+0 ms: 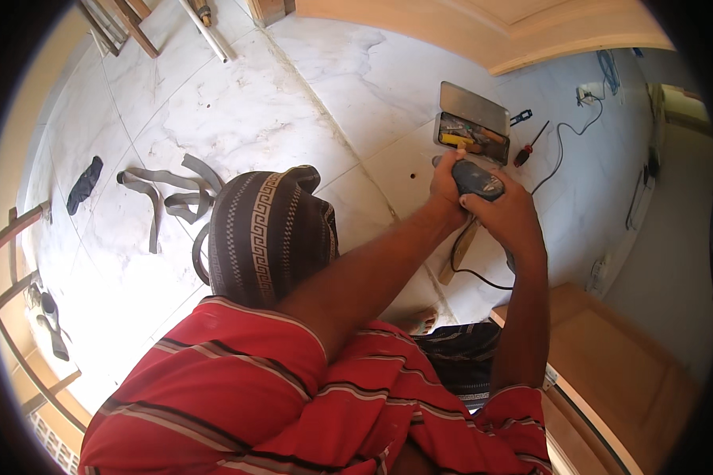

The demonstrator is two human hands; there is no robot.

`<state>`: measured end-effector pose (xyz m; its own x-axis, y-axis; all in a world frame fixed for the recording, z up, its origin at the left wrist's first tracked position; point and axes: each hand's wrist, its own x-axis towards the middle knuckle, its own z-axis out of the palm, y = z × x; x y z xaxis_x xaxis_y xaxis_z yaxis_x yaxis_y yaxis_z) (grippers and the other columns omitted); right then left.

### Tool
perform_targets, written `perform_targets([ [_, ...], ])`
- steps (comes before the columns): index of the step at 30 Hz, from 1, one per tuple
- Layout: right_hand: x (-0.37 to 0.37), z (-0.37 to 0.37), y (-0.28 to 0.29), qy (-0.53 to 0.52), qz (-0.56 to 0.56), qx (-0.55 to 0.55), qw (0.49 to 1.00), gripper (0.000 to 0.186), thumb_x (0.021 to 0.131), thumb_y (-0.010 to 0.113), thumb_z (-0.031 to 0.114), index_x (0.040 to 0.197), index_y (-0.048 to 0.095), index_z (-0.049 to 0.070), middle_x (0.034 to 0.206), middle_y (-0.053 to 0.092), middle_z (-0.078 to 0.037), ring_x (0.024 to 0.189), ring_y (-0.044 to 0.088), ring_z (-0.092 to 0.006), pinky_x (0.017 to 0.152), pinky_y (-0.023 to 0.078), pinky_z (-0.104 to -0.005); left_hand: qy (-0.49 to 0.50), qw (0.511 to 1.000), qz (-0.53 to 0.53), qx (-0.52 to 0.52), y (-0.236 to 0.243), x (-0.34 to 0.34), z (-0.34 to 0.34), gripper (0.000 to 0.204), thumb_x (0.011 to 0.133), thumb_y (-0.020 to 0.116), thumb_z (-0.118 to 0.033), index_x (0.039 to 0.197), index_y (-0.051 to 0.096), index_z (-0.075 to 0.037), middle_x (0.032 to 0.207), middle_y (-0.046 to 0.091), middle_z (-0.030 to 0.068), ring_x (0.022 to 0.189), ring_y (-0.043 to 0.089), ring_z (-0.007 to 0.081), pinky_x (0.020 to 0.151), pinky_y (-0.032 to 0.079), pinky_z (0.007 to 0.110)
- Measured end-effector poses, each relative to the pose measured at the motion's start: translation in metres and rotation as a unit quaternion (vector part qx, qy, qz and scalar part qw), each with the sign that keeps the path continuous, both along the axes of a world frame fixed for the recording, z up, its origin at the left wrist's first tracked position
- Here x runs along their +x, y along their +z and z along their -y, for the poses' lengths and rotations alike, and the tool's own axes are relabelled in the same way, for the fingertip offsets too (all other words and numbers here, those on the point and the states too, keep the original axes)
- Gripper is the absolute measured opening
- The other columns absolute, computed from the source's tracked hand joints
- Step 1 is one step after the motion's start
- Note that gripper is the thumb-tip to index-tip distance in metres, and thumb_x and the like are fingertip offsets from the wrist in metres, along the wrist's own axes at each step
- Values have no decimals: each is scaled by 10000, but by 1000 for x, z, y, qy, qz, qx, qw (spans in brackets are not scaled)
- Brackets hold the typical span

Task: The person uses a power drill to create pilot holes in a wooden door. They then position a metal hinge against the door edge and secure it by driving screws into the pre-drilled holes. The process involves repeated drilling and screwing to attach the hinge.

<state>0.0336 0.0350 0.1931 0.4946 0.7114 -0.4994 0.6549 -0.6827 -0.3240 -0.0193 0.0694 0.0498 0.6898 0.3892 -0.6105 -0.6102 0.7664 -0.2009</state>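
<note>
In front of me, right of centre, both hands are wrapped round a corded power tool (482, 183) with a dark, rounded, dusty body. My left hand (449, 184) closes on its left side, and my right hand (509, 212) grips it from the right. The tool's underside and working end are hidden. A dark cable (483, 279) loops below my hands. Beneath them lies a narrow wooden strip (458, 253), partly covered by my left forearm. Just beyond the tool, an open metal box (474, 104) holds several tools, among them a yellow-handled one (455, 139).
A red-handled screwdriver (524, 154) lies right of the box, near a cord (561, 150) running to a wall socket (588, 94). Grey straps (154, 207) and a black cloth (85, 184) lie left. Wooden panels (483, 28) stand ahead; a wooden cabinet (618, 364) is at lower right.
</note>
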Motion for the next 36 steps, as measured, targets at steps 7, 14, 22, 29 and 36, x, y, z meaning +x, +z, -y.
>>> perform_targets([
  [7,12,22,-10,-28,-34,-42,998,635,755,841,343,1285,717,17,1064,780,-215,978,769,-322,877,582,-422,-60,993,-9,-101,-28,12,33,338,899,680,-446,967,598,-125,912,669,81,822,707,266,829,602,436],
  [14,6,17,-19,-1,-34,-41,999,530,758,832,334,1177,747,20,1035,782,-215,964,769,-345,861,585,-429,-67,994,-17,-84,-33,0,32,371,904,654,-481,972,607,-119,936,684,85,847,711,273,858,593,440],
  [22,11,14,-22,7,-28,-60,998,527,758,825,347,1154,745,8,1028,780,-225,965,767,-363,873,590,-441,-77,993,4,-85,-38,1,32,404,907,639,-513,1012,619,-122,986,705,99,880,718,283,905,581,440],
  [29,10,23,-22,-6,-30,-39,999,557,758,834,347,1189,742,7,1035,786,-216,978,773,-345,881,585,-423,-79,992,-21,-99,-33,4,34,372,902,651,-494,959,610,-128,920,692,79,852,715,279,873,588,441],
  [36,7,21,-25,-7,-44,-34,998,542,761,829,347,1180,744,13,1023,784,-218,966,772,-345,875,584,-423,-57,994,-23,-94,-36,0,33,326,904,667,-453,942,605,-135,891,684,76,818,707,276,825,590,440],
])
